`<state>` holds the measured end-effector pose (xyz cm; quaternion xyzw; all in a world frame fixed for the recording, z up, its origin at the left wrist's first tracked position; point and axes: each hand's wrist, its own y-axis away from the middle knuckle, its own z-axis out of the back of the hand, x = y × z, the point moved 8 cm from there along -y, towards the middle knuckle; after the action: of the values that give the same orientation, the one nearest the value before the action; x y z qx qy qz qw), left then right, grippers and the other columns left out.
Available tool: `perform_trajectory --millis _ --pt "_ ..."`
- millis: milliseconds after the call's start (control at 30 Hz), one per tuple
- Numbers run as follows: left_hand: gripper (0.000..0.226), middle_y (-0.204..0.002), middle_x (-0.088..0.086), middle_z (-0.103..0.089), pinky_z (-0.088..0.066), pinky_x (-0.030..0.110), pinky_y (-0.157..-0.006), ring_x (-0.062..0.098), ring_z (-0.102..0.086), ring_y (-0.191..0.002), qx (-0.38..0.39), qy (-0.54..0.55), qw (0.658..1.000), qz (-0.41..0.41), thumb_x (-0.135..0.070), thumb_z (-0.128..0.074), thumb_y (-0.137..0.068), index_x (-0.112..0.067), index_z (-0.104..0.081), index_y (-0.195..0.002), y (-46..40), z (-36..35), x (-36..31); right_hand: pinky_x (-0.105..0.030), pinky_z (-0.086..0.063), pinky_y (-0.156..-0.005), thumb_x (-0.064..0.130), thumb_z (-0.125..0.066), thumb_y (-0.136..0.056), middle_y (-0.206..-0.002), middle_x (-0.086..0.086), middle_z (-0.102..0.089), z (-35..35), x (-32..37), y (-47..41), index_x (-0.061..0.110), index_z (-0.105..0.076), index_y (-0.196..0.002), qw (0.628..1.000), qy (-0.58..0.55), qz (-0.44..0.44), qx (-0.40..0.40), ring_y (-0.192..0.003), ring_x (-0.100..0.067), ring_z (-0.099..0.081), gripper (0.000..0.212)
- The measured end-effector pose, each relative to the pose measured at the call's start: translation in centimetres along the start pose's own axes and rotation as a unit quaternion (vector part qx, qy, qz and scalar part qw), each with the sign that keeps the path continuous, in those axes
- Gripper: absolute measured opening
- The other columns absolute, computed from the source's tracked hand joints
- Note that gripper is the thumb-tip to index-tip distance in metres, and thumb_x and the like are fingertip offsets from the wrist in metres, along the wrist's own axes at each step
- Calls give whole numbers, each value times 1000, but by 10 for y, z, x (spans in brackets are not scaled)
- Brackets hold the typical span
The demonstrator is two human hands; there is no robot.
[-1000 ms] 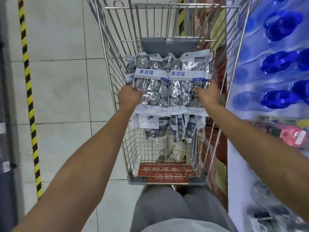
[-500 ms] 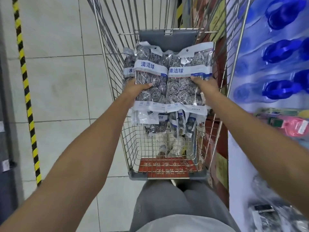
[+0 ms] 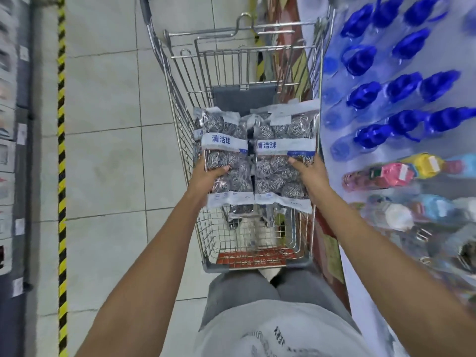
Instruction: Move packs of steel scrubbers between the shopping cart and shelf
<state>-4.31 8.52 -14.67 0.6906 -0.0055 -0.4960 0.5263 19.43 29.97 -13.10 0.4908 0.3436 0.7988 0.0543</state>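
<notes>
Shelf goods [image 3: 401,217] at right blur (labels unreadable); packs [image 3: 253,161] hide both hands' fingertips.

Floor [image 3: 108,104]: pale grey-white square tiles, thin dark grout lines, slightly glossy. Yellow-black hazard stripe [image 3: 61,176] runs the length of the aisle at far left. Beyond the stripe, a dark fixture [image 3: 13,150] with small white tags on its edge; contents blurred. Far right: white shelving [image 3: 360,292] with rows of blue-capped bottles [image 3: 365,94] above, pink and yellow packs [image 3: 401,171] below them. Red base panel [image 3: 332,253] along the shelving foot. Light even, no hard shadows.
</notes>
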Motion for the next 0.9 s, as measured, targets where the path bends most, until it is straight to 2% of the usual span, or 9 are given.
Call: perform_trajectory --millis 100,200,300,400,500,567,700,800,900 --pt "80 -134 4 -69 -44 62 -111 28 -63 -126 5 22 1000 -19 -22 -87 -79 -28 -49 -149 53 9 8 -24 -48 -86 33 -81 -88 -115 25 -64 32 -3 49 32 -57 -132 998 -53 31 -15 -105 -3 -59 50" --pt "81 -131 6 -70 -42 65 -111 32 -60 -129 30 40 998 -23 -29 -90 -75 -30 -52 -147 106 12 27 -33 -45 -98 43 -83 -82 -137 12 -56 68 -21 96 26 -51 -144 995 -86 11 -40 -120 -17 -56 72" --pt "69 -126 6 -74 -42 63 -112 34 -64 -126 57 46 997 -39 -30 -90 -77 -28 -59 -138 155 7 49 -33 -54 -83 46 -86 -77 -142 -3 -59 106 -45 138 21 -55 -133 988 -145 -8 -53 -115 -22 -62 68" --pt "57 -127 8 -74 -48 62 -107 37 -65 -125 77 64 994 -51 -26 -87 -83 -24 -62 -134 195 -3 72 -38 -47 -83 41 -87 -78 -153 -15 -52 134 -75 182 14 -42 -153 970 -241 -27 -36 -135 -36 -55 91" --pt "64 -129 13 -72 -52 65 -101 40 -66 -123 73 79 993 -40 -19 -87 -83 -20 -57 -139 225 -16 94 -38 -59 -62 31 -89 -73 -120 -9 -75 156 -101 231 21 -60 -137 951 -306 -39 -10 -95 -26 -77 71" --pt "65 -130 14 -72 -54 68 -95 41 -68 -120 99 78 992 -29 -17 -87 -83 -22 -56 -140 242 -33 105 -37 -60 -58 32 -90 -74 -109 -2 -79 171 -119 264 30 -67 -122 949 -312 -39 -16 -85 -21 -78 54" --pt "65 -134 19 -68 -51 75 -93 48 -66 -120 173 52 984 -6 -17 -91 -79 -30 -60 -134 267 -69 121 -34 -61 -59 37 -92 -69 -104 8 -80 190 -156 319 40 -76 -104 936 -345 -38 -61 -95 -19 -76 38" --pt "71 -143 7 -59 -50 71 -98 45 -56 -131 203 -5 979 6 -24 -93 -74 -35 -61 -137 287 -95 131 -49 -62 -82 41 -97 -63 -124 -1 -73 202 -197 354 35 -70 -122 917 -379 -56 -113 -113 -27 -69 65" --pt "81 -140 -1 -56 -50 67 -102 42 -53 -133 264 -43 964 13 -33 -100 -62 -40 -62 -133 304 -119 144 -50 -55 -90 41 -99 -59 -139 -4 -65 210 -232 398 34 -63 -134 882 -438 -54 -164 -129 -31 -60 84"
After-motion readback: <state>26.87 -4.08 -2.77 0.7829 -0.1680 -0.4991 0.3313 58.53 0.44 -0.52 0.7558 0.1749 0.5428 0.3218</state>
